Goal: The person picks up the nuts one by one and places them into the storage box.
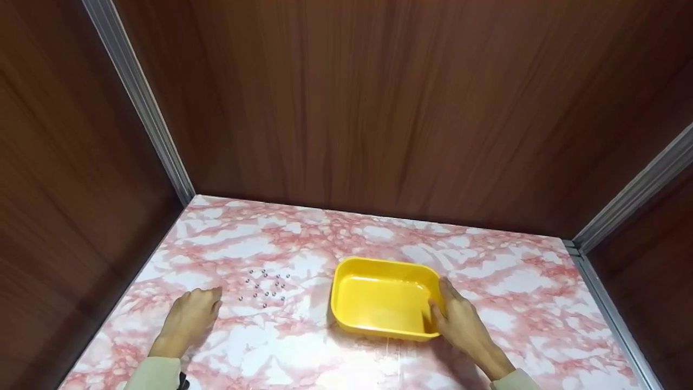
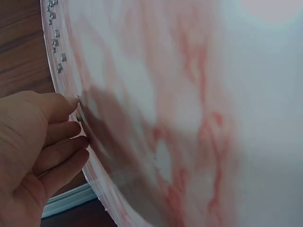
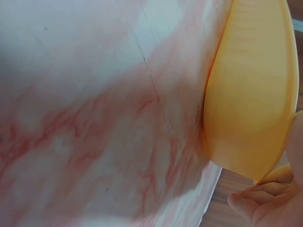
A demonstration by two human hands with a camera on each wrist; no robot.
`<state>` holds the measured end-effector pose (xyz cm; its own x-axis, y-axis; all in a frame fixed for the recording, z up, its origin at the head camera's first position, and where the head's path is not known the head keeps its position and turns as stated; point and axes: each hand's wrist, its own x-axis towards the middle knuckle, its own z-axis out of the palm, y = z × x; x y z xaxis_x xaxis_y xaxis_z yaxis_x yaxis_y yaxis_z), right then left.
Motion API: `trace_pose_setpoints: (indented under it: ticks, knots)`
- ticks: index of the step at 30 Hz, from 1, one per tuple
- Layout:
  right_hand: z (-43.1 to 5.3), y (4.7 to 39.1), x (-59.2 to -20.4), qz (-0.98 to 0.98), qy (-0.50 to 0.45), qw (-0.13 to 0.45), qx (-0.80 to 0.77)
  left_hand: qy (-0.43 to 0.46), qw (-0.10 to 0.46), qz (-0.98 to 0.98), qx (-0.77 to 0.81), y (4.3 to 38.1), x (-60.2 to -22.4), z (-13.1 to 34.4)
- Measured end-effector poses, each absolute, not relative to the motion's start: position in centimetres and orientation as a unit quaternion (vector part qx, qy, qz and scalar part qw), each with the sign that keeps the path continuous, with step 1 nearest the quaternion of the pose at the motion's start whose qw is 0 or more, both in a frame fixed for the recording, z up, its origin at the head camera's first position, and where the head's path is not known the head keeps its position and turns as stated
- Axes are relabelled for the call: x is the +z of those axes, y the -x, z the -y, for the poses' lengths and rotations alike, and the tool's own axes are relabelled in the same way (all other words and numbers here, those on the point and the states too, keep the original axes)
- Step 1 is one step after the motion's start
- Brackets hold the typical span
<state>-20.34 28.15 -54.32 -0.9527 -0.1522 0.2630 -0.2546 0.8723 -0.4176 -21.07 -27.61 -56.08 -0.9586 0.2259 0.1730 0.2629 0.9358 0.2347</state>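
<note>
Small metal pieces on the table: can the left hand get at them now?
Likely yes: the left hand is right beside the small metal pieces, with nothing visible standing between them.

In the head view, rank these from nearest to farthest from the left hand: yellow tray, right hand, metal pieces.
1. Metal pieces, scattered just to its right.
2. Yellow tray, right of the pieces.
3. Right hand, at the tray's right end.

Head camera looks down; 2 close wrist views share its tabletop.
</note>
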Motion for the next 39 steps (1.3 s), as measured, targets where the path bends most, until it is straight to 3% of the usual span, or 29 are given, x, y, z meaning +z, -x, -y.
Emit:
trace_pose_setpoints:
  ticks: [23, 39]
  knots:
    - [-28.5, 19.2, -54.1, 0.963, -0.1, 0.127, 0.217, 0.174, 0.162, 0.971, -0.004, 22.0, -56.1, 25.6]
    - [-28.0, 19.5, -53.8, 0.967, -0.097, 0.104, 0.211, 0.169, 0.109, 0.979, -0.022, 21.8, -56.0, 25.9]
